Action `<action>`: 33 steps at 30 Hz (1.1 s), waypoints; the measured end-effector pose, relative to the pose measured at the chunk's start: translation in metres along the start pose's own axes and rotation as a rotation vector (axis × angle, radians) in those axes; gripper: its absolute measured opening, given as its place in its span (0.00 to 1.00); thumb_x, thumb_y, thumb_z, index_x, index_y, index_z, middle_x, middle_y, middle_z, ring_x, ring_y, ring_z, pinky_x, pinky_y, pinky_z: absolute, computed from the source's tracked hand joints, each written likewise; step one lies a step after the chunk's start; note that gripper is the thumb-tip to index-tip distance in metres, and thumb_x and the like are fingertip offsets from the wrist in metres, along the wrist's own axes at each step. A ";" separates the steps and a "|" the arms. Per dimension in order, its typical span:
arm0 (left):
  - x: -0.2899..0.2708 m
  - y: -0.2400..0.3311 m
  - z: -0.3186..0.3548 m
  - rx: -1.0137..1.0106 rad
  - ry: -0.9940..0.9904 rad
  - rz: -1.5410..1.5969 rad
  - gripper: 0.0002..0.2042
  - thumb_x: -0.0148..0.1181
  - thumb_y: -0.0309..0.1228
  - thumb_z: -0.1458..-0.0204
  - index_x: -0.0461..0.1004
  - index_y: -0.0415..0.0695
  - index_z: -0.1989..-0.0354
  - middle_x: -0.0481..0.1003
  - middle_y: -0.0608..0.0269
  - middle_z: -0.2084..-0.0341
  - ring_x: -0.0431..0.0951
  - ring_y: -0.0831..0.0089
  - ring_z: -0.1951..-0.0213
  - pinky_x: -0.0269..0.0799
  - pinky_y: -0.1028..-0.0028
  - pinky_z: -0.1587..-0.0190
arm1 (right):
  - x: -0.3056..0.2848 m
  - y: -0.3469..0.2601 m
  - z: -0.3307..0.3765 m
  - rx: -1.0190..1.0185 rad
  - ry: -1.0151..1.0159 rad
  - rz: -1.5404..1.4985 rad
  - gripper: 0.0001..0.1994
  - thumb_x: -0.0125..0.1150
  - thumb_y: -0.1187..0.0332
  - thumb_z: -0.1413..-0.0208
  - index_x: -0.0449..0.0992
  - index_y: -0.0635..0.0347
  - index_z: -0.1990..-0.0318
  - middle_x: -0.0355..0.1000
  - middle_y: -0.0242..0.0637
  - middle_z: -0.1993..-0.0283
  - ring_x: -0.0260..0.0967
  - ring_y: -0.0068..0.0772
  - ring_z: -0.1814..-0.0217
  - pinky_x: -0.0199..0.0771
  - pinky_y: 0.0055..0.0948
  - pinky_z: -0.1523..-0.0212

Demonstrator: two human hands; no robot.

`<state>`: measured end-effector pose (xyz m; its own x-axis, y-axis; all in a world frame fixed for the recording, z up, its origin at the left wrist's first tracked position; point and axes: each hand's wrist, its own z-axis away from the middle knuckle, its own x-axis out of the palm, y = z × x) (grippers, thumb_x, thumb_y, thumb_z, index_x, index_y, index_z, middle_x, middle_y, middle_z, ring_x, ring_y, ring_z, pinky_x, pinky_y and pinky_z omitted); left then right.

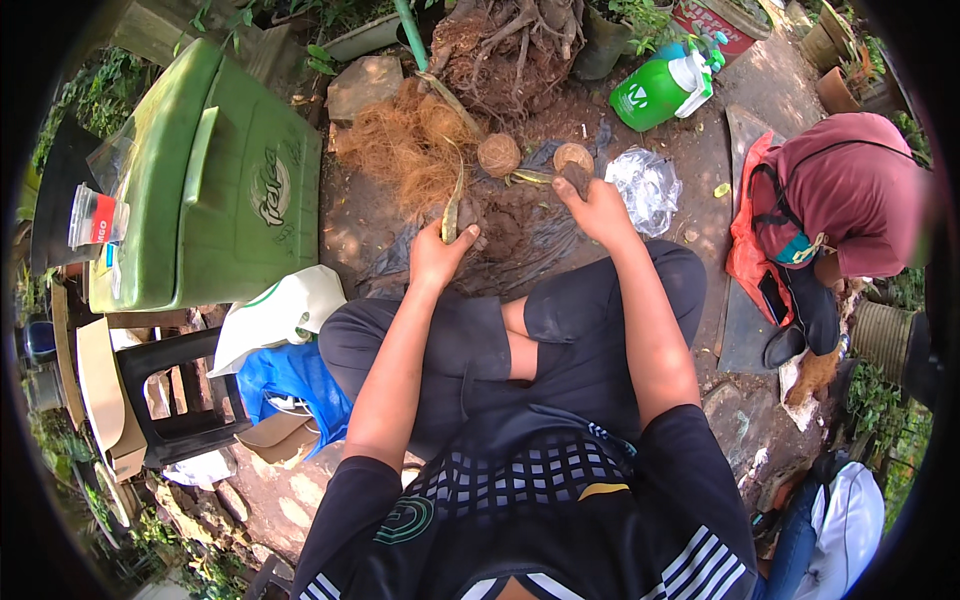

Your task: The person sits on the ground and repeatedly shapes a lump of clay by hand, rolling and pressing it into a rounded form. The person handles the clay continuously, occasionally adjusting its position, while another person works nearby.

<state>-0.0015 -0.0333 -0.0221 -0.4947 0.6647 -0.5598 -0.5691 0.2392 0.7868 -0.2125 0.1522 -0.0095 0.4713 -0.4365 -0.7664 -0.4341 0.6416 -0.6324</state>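
My left hand [438, 258] is closed around a long, narrow yellow-green leaf [455, 203] that points away from me. A brown lump of soil [470, 222] shows beside its fingers. My right hand [604, 212] is closed on a dark brown lump [577, 178], its thumb pressed on top; I cannot make out exactly what the lump is. Just beyond it sits a round, brown fibre ball [573, 156]. A second fibre ball [498, 155] lies to its left, with a short yellow-green leaf [531, 176] between the two. Loose coconut fibre [405, 150] is heaped at the far left.
A big green cool box [255, 215] stands at left, a plastic cup [98, 218] on it. Far ahead are a root mass [510, 65] and a green spray bottle [660, 92]. Crumpled clear plastic [643, 190] lies right of my hand. Another person [840, 190] crouches at right.
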 end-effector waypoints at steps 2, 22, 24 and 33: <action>0.005 0.002 -0.003 -0.015 -0.023 -0.015 0.24 0.68 0.47 0.53 0.79 0.37 0.57 0.82 0.49 0.69 0.82 0.58 0.65 0.74 0.64 0.59 | -0.002 -0.005 0.000 -0.075 -0.043 0.074 0.36 0.58 0.38 0.45 0.73 0.72 0.81 0.70 0.59 0.80 0.74 0.56 0.73 0.70 0.47 0.71; 0.027 -0.011 -0.013 -0.051 -0.090 0.323 0.17 0.64 0.36 0.44 0.76 0.35 0.52 0.79 0.65 0.66 0.76 0.79 0.65 0.71 0.75 0.57 | 0.000 -0.015 -0.006 0.015 -0.495 0.312 0.32 0.47 0.38 0.40 0.81 0.62 0.58 0.77 0.49 0.52 0.72 0.50 0.45 0.62 0.51 0.41; 0.027 -0.012 -0.013 -0.045 -0.104 0.353 0.17 0.64 0.35 0.43 0.76 0.36 0.50 0.78 0.66 0.66 0.75 0.80 0.65 0.71 0.75 0.58 | 0.000 -0.016 -0.005 0.007 -0.485 0.310 0.32 0.46 0.38 0.40 0.81 0.62 0.60 0.77 0.50 0.53 0.73 0.50 0.46 0.62 0.51 0.41; 0.019 0.002 -0.006 -0.047 -0.197 0.555 0.23 0.66 0.36 0.44 0.72 0.39 0.43 0.77 0.65 0.65 0.76 0.79 0.66 0.72 0.76 0.60 | 0.000 -0.022 0.000 -0.027 -0.445 0.143 0.35 0.41 0.40 0.37 0.81 0.68 0.67 0.77 0.57 0.60 0.74 0.60 0.52 0.68 0.50 0.47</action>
<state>-0.0162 -0.0239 -0.0327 -0.5982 0.8013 -0.0053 -0.2903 -0.2105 0.9335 -0.2025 0.1382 0.0049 0.6860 -0.0280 -0.7270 -0.5361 0.6562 -0.5311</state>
